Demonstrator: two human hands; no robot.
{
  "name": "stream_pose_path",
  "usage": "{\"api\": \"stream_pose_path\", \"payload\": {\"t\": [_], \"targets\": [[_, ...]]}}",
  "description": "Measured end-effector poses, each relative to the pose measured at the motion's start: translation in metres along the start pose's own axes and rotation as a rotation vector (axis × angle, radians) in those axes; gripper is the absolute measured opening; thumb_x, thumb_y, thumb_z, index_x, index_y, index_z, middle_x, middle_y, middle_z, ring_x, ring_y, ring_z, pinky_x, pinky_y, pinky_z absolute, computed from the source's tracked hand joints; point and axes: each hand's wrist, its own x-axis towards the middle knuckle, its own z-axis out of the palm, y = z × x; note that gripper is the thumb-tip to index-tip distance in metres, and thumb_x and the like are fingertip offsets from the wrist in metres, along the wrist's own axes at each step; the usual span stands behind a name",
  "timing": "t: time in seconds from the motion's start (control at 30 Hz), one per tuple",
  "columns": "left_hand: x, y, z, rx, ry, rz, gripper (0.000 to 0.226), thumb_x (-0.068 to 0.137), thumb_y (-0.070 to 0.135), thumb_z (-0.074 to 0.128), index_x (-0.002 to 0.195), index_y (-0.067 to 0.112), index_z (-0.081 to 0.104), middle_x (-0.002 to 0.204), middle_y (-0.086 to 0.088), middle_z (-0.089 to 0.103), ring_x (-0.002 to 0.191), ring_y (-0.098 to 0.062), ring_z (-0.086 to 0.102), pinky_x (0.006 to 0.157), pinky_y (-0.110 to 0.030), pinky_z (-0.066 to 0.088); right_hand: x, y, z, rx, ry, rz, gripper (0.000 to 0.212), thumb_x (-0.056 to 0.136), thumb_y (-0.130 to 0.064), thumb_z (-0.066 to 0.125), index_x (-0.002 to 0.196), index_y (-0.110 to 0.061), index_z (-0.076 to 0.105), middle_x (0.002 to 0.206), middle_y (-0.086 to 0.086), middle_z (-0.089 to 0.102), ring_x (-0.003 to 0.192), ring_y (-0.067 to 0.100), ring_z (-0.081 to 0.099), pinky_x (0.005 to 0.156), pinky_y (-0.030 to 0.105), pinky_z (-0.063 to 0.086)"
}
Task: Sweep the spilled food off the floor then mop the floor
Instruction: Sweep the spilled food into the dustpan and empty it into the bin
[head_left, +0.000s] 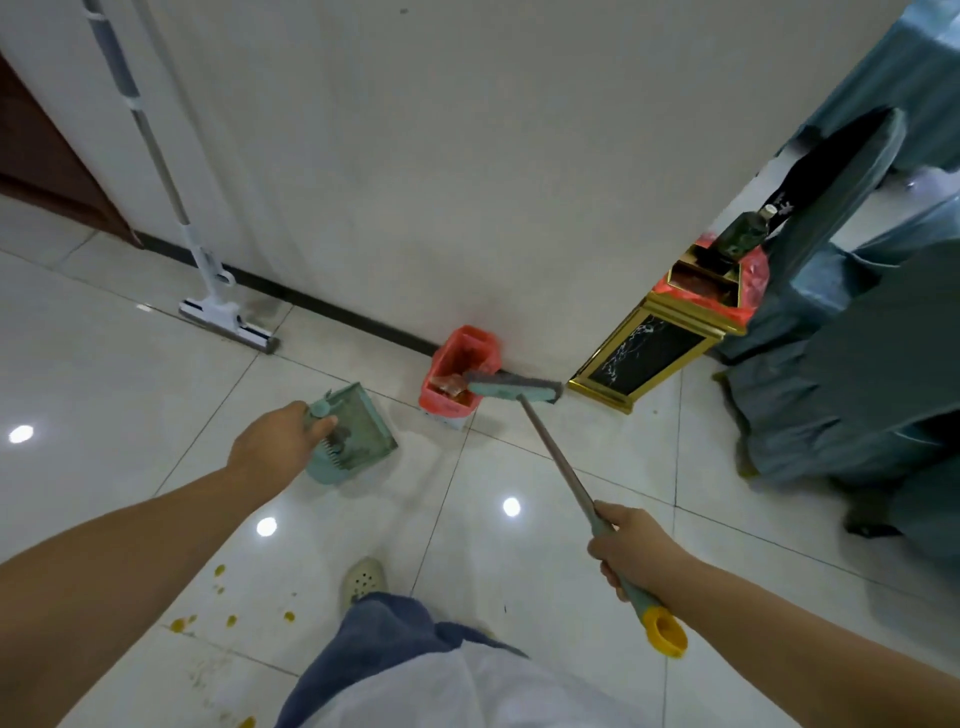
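Teal dustpan (358, 431) tilted, dark bits inside, teal broom (560, 460) with its head over the red-lined bin (480, 344), yellow food spots (231, 620) on the floor (519, 571), white mop (223, 312) leaning on the wall (415, 156)

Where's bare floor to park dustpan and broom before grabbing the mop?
Bare tiles between mop head and dustpan; also right of broom handle, before draped furniture. Crowded: red bin, broom head, gold bin. Lower-left: yellow spills.

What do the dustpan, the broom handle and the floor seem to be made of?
The dustpan: likely moulded teal plastic, matte, scuffed, with comb teeth. The broom handle: grey shaft, perhaps metal tube; its teal grip and yellow end cap look plastic. The floor: glossy pale tiles, probably ceramic, given grout lines and mirrored lights.
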Motion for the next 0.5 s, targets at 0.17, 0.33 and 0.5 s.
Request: {"api": "stream_pose_path", "payload": {"t": [0.17,0.33,0.5], "targets": [[0.028,-0.005,0.0,-0.158,-0.006,-0.089,0.042,0.095,0.045,0.045,0.089,0.005,0.054,0.08,-0.013,0.056,0.075,-0.028,0.053,0.065,-0.031,0.038,0.023,-0.024,0.005,-0.41,0.039,-0.048,0.055,0.094,-0.008,0.046,0.146,-0.021,0.035,0.089,0.004,0.052,0.062,0.015,0.053,0.042,0.021,0.046],[0.044,-0.016,0.002,-0.47,-0.057,-0.275,0.039,0.094,0.041,0.049,0.082,0.004,0.051,0.067,-0.014,0.051,0.054,-0.024,0.045,0.051,-0.026,0.039,0.037,-0.049,0.015,-0.741,0.122,-0.126,0.048,0.096,-0.011,0.046,0.143,-0.016,0.038,0.099,0.002,0.056,0.083,0.016,0.06,0.07,0.022,0.055],[0.041,-0.014,0.01,-0.716,-0.112,-0.444,0.035,0.096,0.035,0.048,0.081,0.004,0.046,0.064,-0.011,0.045,0.05,-0.022,0.039,0.049,-0.026,0.035,0.044,-0.06,0.022,-0.773,0.159,-0.175,0.049,0.097,-0.012,0.043,0.145,-0.017,0.035,0.101,0.002,0.057,0.083,0.014,0.054,0.078,0.023,0.053]]}}
